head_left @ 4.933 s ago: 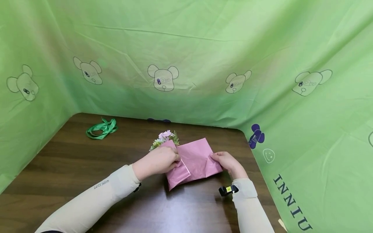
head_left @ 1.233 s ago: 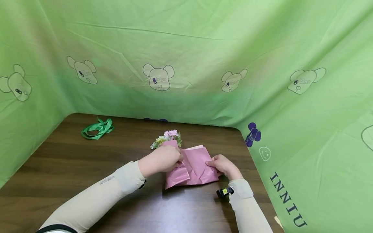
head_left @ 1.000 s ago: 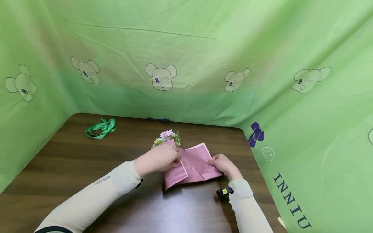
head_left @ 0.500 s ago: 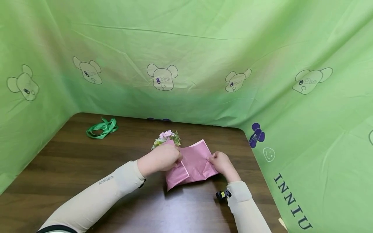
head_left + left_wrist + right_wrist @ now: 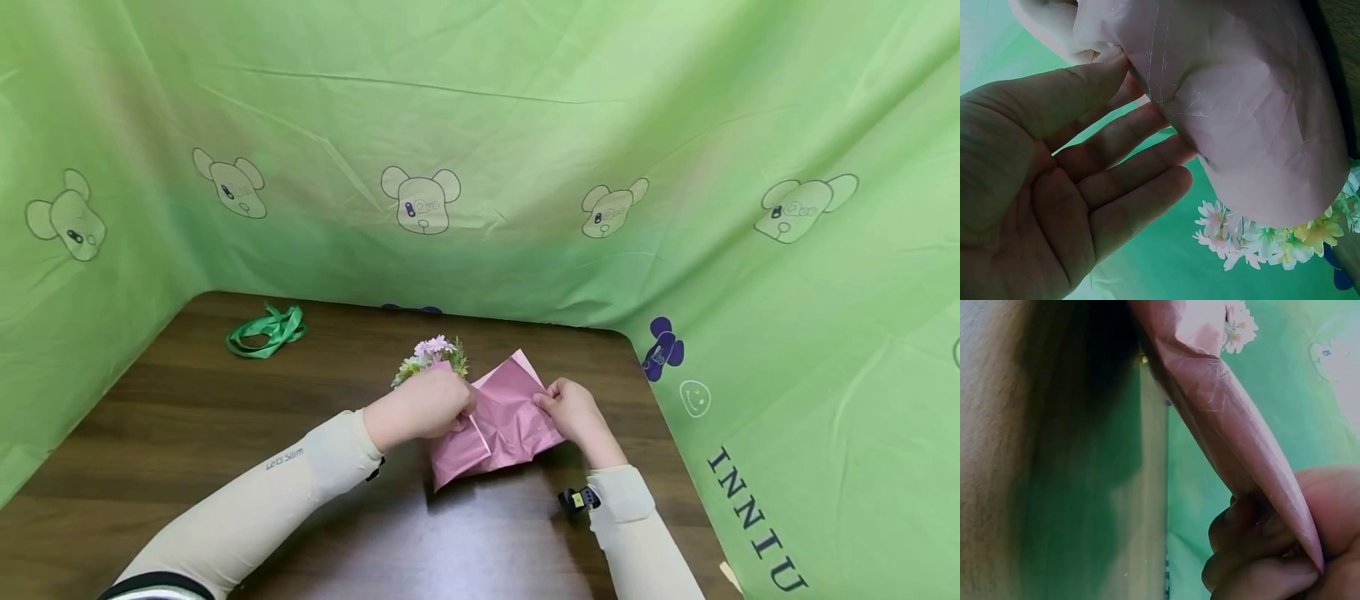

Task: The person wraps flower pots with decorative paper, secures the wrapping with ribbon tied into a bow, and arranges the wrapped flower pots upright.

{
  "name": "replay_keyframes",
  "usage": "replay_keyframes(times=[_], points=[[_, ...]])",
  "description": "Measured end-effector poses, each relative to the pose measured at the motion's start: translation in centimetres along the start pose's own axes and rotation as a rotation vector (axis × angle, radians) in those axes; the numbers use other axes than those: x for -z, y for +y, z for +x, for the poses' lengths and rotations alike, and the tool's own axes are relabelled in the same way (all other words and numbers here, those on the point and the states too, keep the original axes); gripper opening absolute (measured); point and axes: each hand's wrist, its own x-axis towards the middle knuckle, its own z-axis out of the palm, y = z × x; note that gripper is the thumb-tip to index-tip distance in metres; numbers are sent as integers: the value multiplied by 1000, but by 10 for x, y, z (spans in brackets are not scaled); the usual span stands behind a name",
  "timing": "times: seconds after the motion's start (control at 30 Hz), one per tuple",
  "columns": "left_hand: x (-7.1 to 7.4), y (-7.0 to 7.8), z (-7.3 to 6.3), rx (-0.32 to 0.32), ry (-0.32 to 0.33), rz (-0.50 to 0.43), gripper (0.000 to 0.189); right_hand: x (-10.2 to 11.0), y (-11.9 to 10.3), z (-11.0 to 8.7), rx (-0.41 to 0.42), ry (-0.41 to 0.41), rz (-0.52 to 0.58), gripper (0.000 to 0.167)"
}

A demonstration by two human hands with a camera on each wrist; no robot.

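While both bare hands have hold of the creased, thin pink sheet of wrapping paper (image 5: 513, 421), the relation that counts is this: the sheet's broad right part spans the space between them, and the small bunch of lilac, white and yellow flowers (image 5: 435, 350) sits at its far left side. The left hand (image 5: 423, 406) is the nearer to the flowers, just on their near side; the right hand (image 5: 576, 412) is well apart from them, at the sheet's right edge. The sheet's long axis runs left to right over the tabletop (image 5: 150, 417), its near edge slanting from a pointed near left corner toward the far right.

The left fingers (image 5: 1141, 200) are only partly closed: the thumb (image 5: 1079, 87) pins the paper's edge while the others reach out fairly straight. The right fingers (image 5: 1266, 578) curl closely round the right edge, with no gap to be seen.

The sheet is slightly glossy and puckered in its middle, with a paler side showing at the far right corner. Flower heads poke out past the paper; their stems are hidden. A loosely coiled green satin ribbon (image 5: 281, 330) lies far left, well away from both hands.
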Motion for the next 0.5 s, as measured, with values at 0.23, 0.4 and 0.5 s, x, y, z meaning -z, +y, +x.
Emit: replay_keyframes(times=[0.23,0.4,0.5], points=[[1,2,1,-1,-8,-8,19,4,0,2,10,9,12,26],[1,2,2,5,-25,-1,18,5,-4,2,2,5,35,26],[1,2,2,16,-29,-2,20,5,-6,3,-16,-9,47,27]])
